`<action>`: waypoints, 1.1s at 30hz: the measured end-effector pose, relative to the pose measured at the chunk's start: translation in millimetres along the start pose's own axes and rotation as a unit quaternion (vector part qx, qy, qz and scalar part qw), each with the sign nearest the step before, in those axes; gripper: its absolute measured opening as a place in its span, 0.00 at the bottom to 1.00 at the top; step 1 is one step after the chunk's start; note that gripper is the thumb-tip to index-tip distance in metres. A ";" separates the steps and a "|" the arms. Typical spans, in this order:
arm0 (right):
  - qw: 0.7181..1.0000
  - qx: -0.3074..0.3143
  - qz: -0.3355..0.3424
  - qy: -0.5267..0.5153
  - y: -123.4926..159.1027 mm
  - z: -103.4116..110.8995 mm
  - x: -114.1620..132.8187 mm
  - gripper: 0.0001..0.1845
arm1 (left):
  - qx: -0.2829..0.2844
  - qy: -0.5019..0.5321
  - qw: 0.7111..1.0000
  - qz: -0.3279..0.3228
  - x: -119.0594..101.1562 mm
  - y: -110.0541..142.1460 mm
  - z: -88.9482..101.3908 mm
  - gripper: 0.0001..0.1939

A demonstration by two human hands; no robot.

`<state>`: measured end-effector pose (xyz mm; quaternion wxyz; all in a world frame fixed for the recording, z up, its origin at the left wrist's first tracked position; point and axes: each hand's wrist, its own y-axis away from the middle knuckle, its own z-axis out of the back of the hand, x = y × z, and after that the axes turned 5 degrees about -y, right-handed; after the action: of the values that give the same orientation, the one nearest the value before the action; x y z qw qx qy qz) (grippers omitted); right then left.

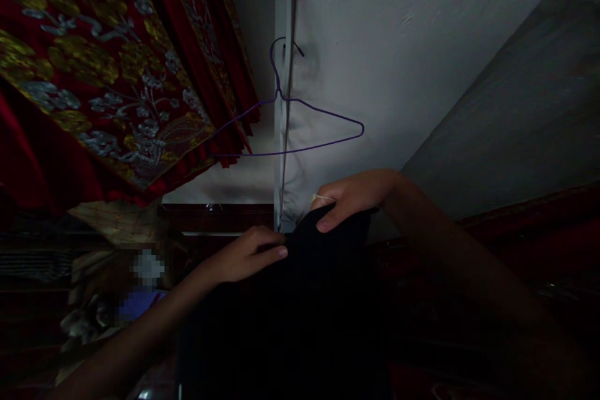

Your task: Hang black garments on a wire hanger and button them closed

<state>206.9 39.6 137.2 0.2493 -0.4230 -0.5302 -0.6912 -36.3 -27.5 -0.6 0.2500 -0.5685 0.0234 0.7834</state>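
Cloth (328, 244), seemingly one, in two hands (250, 253) (356, 195).

A narrow, pale upright post (280, 0) is seen at the upper centre of the frame, and a purple wire hanger (278, 92) is borne there by its hook, with its bar lying across the post. At the lower left, a dark reddish floor (28, 350) is crossed by thin lines; a jumbled pile (82, 323) is seen there, its support obscured by shadow.
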 end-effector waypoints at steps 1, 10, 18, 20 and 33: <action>0.999 0.025 -0.007 0.026 8.0 7.6 -0.3 0.21 | 0.062 -0.058 0.996 -0.015 0.9 0.8 4.3 0.20; 0.910 -0.328 0.213 0.137 18.8 74.7 -32.2 0.14 | 0.080 -0.141 0.983 0.092 13.8 13.4 64.4 0.17; 0.793 -0.486 0.317 0.186 -90.8 97.8 -66.8 0.15 | -0.008 -0.072 0.978 0.197 -29.7 12.8 89.1 0.21; 0.789 -0.496 0.307 0.193 -99.8 100.0 -74.4 0.11 | 0.041 -0.164 0.970 0.173 -30.5 11.4 98.0 0.17; 0.799 -0.435 0.317 0.269 -29.7 59.4 -68.7 0.07 | -0.169 -0.440 0.880 0.067 -31.5 -41.9 137.0 0.12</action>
<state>238.0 97.8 68.1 0.3767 -0.4282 0.0784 -0.8177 -132.0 41.6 86.5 0.0814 -0.1962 -0.1832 0.9598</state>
